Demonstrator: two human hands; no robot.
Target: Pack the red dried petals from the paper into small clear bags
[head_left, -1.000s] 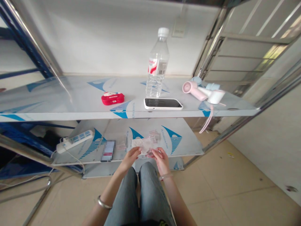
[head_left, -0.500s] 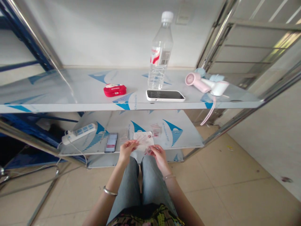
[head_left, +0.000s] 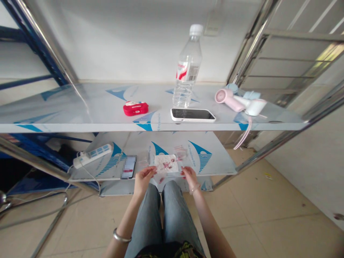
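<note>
My left hand (head_left: 144, 176) is closed in a pinch at the left edge of a white tissue (head_left: 158, 159) on the middle shelf. Between its fingertips is a small clear plastic bag (head_left: 161, 177) with a reddish bit showing low in it. Small dark red pieces (head_left: 170, 164) show over the tissue; whether they lie on it or in clear plastic, I cannot tell. At the tissue's right edge my right hand (head_left: 189, 175) is pinched, and what its fingertips hold is too small to make out. Another clear bag (head_left: 181, 153) lies behind, with more clear plastic (head_left: 143, 160) to the left.
Left of my hands are a phone (head_left: 129, 166) and a white power strip (head_left: 92, 156) with a cable. On the upper shelf stand a red case (head_left: 135, 108), a clear bottle (head_left: 187, 71), a white-edged phone (head_left: 192, 115) and a pink handheld fan (head_left: 228, 99). Metal posts flank the shelves.
My right hand has moved right, away from the left one, and the dark red pieces over the tissue have come into sight. The whole view has shifted slightly down and right.
</note>
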